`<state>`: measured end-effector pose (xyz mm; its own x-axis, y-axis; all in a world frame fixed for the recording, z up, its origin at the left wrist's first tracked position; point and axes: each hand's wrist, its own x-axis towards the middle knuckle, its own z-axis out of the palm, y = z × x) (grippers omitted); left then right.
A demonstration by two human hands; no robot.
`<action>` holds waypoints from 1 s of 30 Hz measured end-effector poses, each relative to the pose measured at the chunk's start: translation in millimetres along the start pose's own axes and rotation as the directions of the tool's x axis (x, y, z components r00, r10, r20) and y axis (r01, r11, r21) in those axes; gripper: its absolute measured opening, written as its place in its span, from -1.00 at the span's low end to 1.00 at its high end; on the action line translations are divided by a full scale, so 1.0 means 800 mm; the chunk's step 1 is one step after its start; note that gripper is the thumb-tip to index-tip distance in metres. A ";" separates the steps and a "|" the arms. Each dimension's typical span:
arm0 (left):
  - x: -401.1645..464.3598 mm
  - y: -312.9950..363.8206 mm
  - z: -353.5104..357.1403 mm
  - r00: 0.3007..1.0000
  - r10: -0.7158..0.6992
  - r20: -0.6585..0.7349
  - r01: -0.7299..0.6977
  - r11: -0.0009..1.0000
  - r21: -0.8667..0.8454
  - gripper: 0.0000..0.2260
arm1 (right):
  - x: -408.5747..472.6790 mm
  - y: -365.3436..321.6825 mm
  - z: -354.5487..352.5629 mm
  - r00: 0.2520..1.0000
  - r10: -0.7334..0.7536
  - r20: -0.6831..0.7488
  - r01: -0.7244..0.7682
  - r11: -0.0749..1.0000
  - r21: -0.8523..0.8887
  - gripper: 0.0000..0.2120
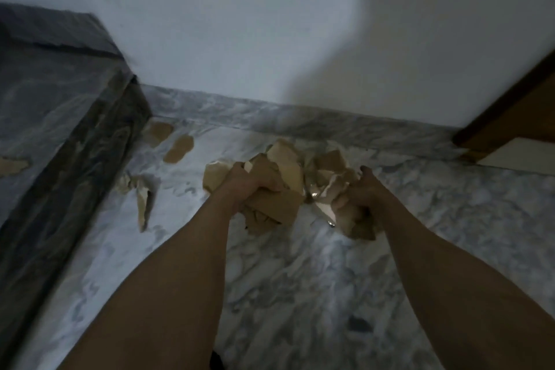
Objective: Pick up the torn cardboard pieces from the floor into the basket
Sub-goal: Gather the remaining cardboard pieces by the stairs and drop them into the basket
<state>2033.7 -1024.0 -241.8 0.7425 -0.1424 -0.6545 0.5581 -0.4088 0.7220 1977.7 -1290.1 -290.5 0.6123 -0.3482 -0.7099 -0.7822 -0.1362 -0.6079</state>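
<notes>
**Head view: both hands full of torn cardboard**

I see a bunch of torn cardboard pieces (282, 177) held up in the middle, above the marble floor (300, 279). My left hand (250, 186) has its fingers curled tight round the brown pieces on its side. My right hand (359, 195) grips the crumpled pieces on the other side, fingers curled too.

More pieces lie on the floor. A long thin scrap (144, 204) sits to the left, near the dark stone step (60, 129). Two flat brown bits (179, 148) lie farther back, close to the marble skirting (300, 120). One more bit (12, 165) rests on top of the step. Behind is a white wall (270, 24). A wooden door frame (510, 105) stands at the right. I cannot see the basket.
</notes>
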 end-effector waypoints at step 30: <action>0.126 0.053 0.076 0.996 0.055 0.071 -0.082 0.884 0.461 -0.02 | -0.014 0.008 0.013 0.994 -0.057 -0.098 0.003 0.877 -0.480 -0.01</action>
<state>2109.8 -1110.4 -290.3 0.7438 -0.2287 -0.6280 0.2616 -0.7650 0.5885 1967.1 -1277.6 -290.3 0.6414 -0.4292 -0.6359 -0.7398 -0.5657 -0.3643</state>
